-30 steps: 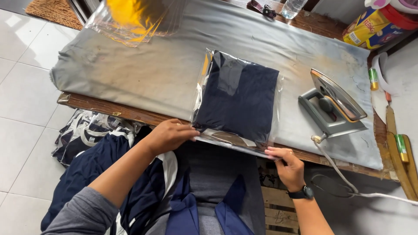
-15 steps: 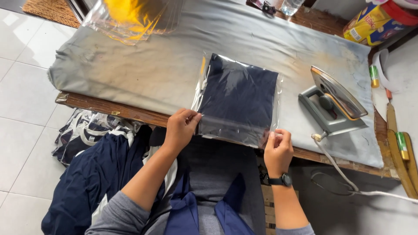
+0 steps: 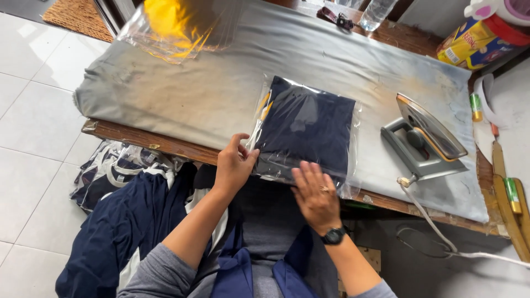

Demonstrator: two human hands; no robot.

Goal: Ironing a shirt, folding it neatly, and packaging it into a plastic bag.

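Observation:
A folded dark navy garment in a clear plastic bag [image 3: 309,129] lies on the grey padded ironing table [image 3: 182,94], its near end at the table's front edge. My left hand [image 3: 234,165] grips the bag's near left corner with thumb and fingers. My right hand [image 3: 316,194], with a ring and a black wristwatch, lies flat, fingers spread, pressing on the bag's near edge.
A grey clothes iron [image 3: 425,138] rests on its side right of the bag, cord trailing off the table. A stack of clear bags with yellow [image 3: 176,25] lies far left. Navy and white garments [image 3: 121,204] pile up on the floor. Bottle, colourful containers and tools stand at the right.
My right hand has moved from the bag's near right corner to its near middle and now lies flat on it. My left hand has stayed at the near left corner.

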